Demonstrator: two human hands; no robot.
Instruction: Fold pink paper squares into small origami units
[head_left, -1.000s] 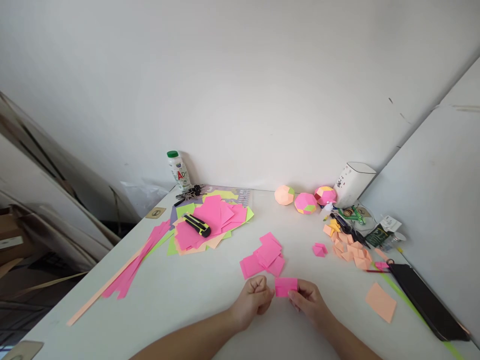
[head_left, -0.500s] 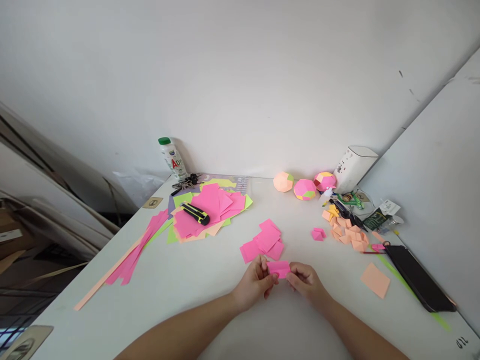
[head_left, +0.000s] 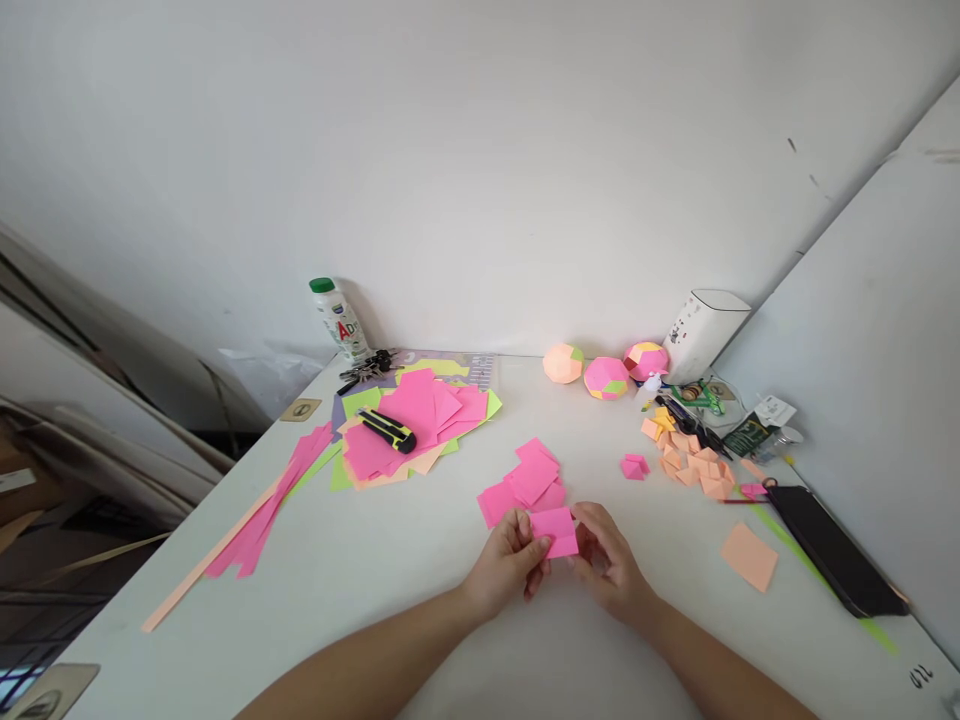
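Note:
A small pink paper square (head_left: 553,531) with a crease across it is pinched at its left side between the thumb and fingers of my left hand (head_left: 510,562). At the paper's right edge is my right hand (head_left: 611,565), its thumb and index finger apart near the corners; whether they touch the edge is hard to tell. Just beyond my left hand lies a loose pile of pink paper squares (head_left: 534,474). A folded pink paper piece (head_left: 634,466) rests farther right, beside many folded peach paper pieces (head_left: 697,466).
A utility knife (head_left: 388,430) lies on stacked coloured paper (head_left: 420,405) at left, near keys (head_left: 369,370) and a bottle (head_left: 339,320). Paper strips (head_left: 270,500) lie at far left. Paper balls (head_left: 606,378) stand by the wall. A black pouch (head_left: 836,550) and peach square (head_left: 750,556) are right.
The pink paper has turned to show more of its face, with its upper part raised. My right hand's fingers have spread from their pinch on its right side, while the left keeps hold.

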